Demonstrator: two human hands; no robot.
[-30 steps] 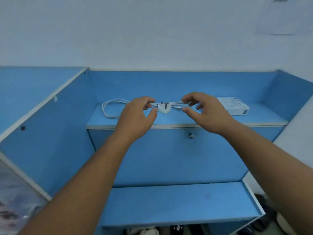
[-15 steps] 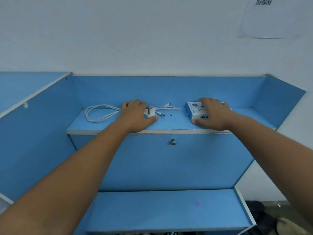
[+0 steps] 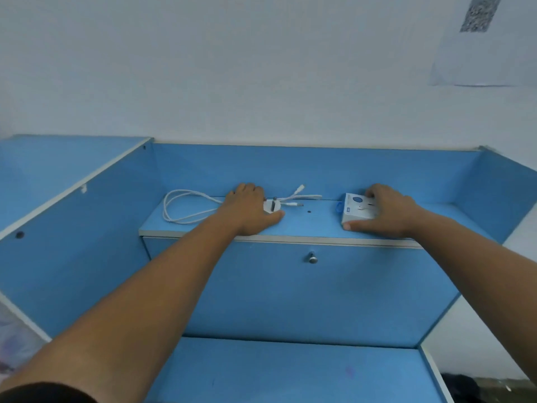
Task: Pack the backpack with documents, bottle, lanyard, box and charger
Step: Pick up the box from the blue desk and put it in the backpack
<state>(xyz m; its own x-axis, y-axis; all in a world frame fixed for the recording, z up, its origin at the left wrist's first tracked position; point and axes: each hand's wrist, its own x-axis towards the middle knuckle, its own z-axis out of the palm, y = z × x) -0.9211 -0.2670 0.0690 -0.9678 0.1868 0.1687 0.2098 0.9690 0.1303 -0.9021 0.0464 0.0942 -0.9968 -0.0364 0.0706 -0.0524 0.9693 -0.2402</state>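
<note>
Left hand point(image 3: 250, 210) lies palm-down on the blue shelf point(image 3: 308, 225), fingers curled around the white charger point(image 3: 271, 205) at its 3 o'clock; the cable point(image 3: 186, 209) loops away at 9 o'clock. Right hand point(image 3: 386, 212) clasps the white box point(image 3: 356, 209), which sits at its 9 o'clock. The box's blue print is too blurred to read, as is the wall paper's point(image 3: 482, 42) code.

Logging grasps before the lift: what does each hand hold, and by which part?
The left hand covers the charger at its plug. The right hand clasps the box by its right end, thumb on the near edge. Both rest on the shelf.
</note>
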